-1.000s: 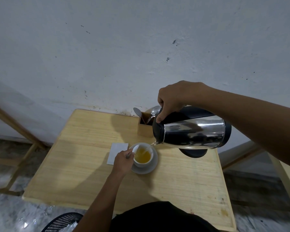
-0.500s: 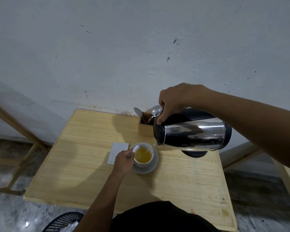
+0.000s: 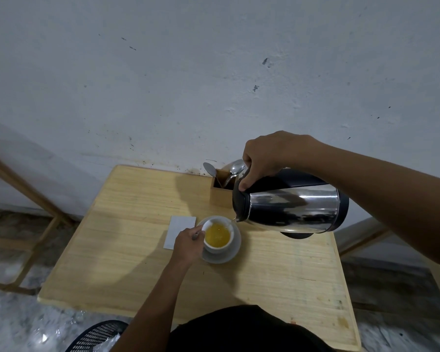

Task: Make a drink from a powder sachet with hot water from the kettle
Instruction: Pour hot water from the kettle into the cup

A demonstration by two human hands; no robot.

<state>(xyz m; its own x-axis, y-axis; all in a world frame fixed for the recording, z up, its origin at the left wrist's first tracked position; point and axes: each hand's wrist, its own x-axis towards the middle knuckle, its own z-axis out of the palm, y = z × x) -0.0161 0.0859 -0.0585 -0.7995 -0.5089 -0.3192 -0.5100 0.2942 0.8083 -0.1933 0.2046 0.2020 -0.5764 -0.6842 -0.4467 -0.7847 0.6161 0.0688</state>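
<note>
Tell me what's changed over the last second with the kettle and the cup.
Very little. The kettle stays tipped in the right hand, spout over the cup, and the yellow drink looks a bit higher than a second ago. The left hand keeps its hold at the cup's rim with a spoon handle in its fingers. Saucer, white sachet and spoon box have not moved.

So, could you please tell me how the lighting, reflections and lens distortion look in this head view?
Head view: dim, soft light; the kettle in the right hand mirrors its surroundings in bright streaks; the left hand by the cup casts a broad soft shadow on the table; wide-angle bending curves the table edges; the floor at the corners is blurred.
</note>
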